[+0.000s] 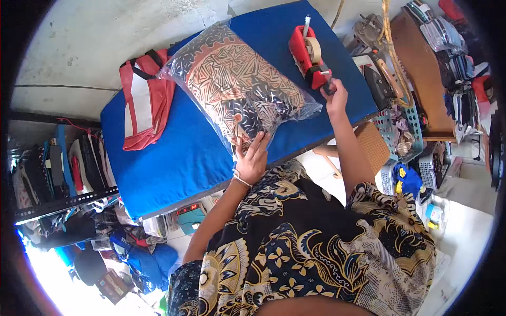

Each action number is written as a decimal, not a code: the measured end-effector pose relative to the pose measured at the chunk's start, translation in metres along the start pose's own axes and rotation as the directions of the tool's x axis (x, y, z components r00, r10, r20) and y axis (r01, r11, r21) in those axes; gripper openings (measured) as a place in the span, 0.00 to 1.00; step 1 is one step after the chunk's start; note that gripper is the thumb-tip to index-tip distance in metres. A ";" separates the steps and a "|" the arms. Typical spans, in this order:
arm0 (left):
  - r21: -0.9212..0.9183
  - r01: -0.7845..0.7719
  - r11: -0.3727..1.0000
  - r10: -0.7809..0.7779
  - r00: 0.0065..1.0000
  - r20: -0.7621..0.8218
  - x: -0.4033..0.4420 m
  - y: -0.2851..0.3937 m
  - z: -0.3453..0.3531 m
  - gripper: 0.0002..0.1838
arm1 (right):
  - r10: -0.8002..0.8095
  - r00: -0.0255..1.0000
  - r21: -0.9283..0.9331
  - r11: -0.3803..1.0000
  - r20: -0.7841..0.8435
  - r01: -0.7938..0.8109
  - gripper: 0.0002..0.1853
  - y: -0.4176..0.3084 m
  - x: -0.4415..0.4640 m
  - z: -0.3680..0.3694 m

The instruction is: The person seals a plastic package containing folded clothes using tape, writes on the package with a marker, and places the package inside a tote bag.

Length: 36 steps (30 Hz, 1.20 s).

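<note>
A clear plastic bag with folded patterned cloth inside, in black, rust and cream, lies across the blue-covered table. My left hand rests on the bag's near end, fingers stretched out and holding nothing. My right hand is at the near end of a red tape dispenser, fingers closed around a small dark thing. Whether that dark piece belongs to the dispenser I cannot tell. A roll of tan tape sits in the dispenser, and a pale upright stick stands at its far end.
A red and white bag with black handles lies at the table's left end. Right of the table are an iron, a hanging yellow rope and a teal basket of cloth. A woven-seat stool stands by the near edge.
</note>
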State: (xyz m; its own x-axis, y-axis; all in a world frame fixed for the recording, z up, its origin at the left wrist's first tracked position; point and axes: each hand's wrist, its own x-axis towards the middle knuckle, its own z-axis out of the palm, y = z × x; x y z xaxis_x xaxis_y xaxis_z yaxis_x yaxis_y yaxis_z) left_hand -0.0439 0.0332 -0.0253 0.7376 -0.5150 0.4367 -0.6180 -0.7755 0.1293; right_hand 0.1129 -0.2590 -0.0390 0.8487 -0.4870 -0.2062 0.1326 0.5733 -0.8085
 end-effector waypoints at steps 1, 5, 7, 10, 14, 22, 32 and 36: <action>-0.011 0.001 1.000 -0.001 1.000 0.021 0.000 0.001 -0.001 0.04 | 0.080 0.994 -0.146 0.985 -0.069 -0.090 0.07 -0.002 -0.005 0.000; -0.013 -0.008 1.000 0.008 1.000 -0.017 0.000 0.001 0.003 0.04 | 0.212 0.959 -0.389 0.880 -0.189 -0.272 0.17 -0.002 -0.003 0.001; -0.029 -0.015 0.999 0.014 0.999 -0.033 0.000 0.000 0.002 0.04 | 0.203 0.978 -0.645 0.740 -0.056 -0.191 0.18 0.019 0.014 -0.027; -0.032 -0.017 0.999 0.017 1.000 -0.026 0.003 -0.001 0.003 0.04 | 0.239 0.971 -0.801 0.580 -0.009 -0.150 0.22 -0.008 -0.001 -0.005; -0.029 -0.017 0.999 0.017 0.999 -0.032 0.000 -0.003 0.000 0.06 | 0.146 0.712 -0.716 0.305 0.686 0.628 0.18 -0.076 -0.045 0.042; 0.005 -0.023 1.000 0.023 1.000 -0.015 0.002 -0.002 0.000 0.06 | 0.277 -0.259 0.349 -0.355 0.925 0.867 0.06 -0.007 -0.115 0.063; 0.038 -0.018 0.999 0.017 1.000 0.010 0.005 -0.001 -0.013 0.06 | 0.287 -0.222 0.297 -0.251 0.932 0.921 0.23 -0.041 -0.097 0.127; -0.025 -0.003 1.000 0.001 0.999 -0.051 0.009 0.009 -0.018 0.04 | -0.030 0.454 -0.434 0.244 0.891 0.867 0.16 -0.046 -0.076 0.124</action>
State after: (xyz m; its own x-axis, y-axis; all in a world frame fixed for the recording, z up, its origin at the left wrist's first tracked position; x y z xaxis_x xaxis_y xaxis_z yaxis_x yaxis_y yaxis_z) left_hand -0.0475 0.0282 -0.0046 0.7219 -0.4965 0.4819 -0.6264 -0.7649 0.1503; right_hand 0.1059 -0.1672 0.0821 0.8371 0.3484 0.4216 0.5464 -0.5680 -0.6155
